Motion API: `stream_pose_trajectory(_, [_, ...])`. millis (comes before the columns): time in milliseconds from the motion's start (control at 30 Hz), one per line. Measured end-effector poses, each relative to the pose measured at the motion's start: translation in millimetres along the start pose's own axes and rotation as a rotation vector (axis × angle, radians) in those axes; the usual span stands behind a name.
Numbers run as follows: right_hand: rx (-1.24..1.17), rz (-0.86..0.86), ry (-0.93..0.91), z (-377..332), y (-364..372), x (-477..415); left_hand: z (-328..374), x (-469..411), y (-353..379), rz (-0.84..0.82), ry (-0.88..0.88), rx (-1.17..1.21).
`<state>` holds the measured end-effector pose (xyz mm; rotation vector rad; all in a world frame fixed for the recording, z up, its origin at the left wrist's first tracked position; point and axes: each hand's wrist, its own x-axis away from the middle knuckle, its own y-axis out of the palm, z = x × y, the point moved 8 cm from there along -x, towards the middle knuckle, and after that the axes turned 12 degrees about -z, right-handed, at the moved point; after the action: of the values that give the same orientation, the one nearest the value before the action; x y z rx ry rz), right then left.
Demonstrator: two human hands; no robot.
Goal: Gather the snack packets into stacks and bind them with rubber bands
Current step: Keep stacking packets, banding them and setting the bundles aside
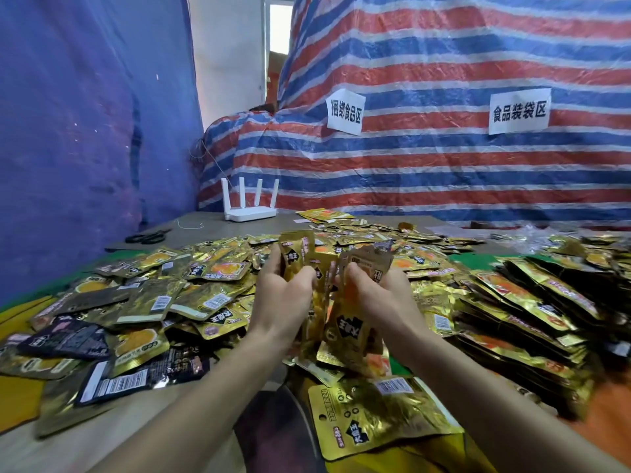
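Heap of gold foil packets [191, 288] spread loose across the worktop [211, 223], overlapping, some face up, some showing barcodes. A few dark packets are mixed in at near left.

Bundle [345, 332] of packets held upright above the heap, centre of view, between both hands. Left hand [280, 298] grips its left side, fingers curled round the far face, thumb on the near face. Right hand [379, 295] grips the right side the same way, fingers wrapped behind, thumb pressed to the front. The two thumbs sit close together. The bundle is uneven: packet tops stick up above the fingers at different heights, and the bottoms splay out below the wrists.

Stacks [522, 312] of packets lie on the right of the worktop, leaning in overlapping rows, edges toward the camera. One large packet [379, 414] lies flat at the near edge, just below the bundle, barcode side up.

Far left of the worktop: black scissors [146, 237] lying flat. White router [251, 203], four aerials upright, stands behind the heap.

Behind everything hangs a striped tarp [444, 172] in red, blue and white, with two paper signs [345, 112] bearing printed characters. Blue sheet [85, 131] hangs on the left.
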<state>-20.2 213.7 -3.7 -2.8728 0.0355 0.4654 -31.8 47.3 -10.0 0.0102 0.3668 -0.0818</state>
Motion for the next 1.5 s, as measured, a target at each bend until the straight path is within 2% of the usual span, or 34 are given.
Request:
stream_pose_trajectory(133, [-0.017,0.001,-0.084,-2,15,0,3,3,16,-0.128,0.031,0.005])
stream_pose_trajectory(300, [-0.155,0.000,-0.133,8,24,2,-1,10,34,-0.287,0.066,0.129])
stream_pose_trajectory(500, [-0.233,-0.065,-0.109,22,39,3,-31,10,37,-0.343,0.007,0.119])
stream_pose_trajectory(633, [-0.178,-0.176,-0.145,16,51,9,-39,5,33,-0.333,-0.023,0.164])
stream_pose_trajectory(767, [-0.160,-0.220,-0.102,17,52,13,-41,3,23,-0.330,-0.032,0.129])
stream_pose_trajectory(967, [-0.146,-0.243,-0.060,19,53,16,-31,5,27,-0.443,0.016,0.049])
stream_pose_trajectory(1100, [-0.273,-0.288,-0.041,17,58,19,-29,10,28,-0.481,0.041,0.052])
stream_pose_trajectory(1233, [-0.365,-0.277,-0.099,10,57,18,-25,13,32,-0.502,0.081,0.017])
stream_pose_trajectory(1333, [-0.446,-0.287,-0.093,13,55,17,-17,18,40,-0.579,0.118,-0.015])
stream_pose_trajectory(1500, [-0.315,-0.230,-0.091,14,48,16,-15,19,43,-0.606,0.123,-0.047])
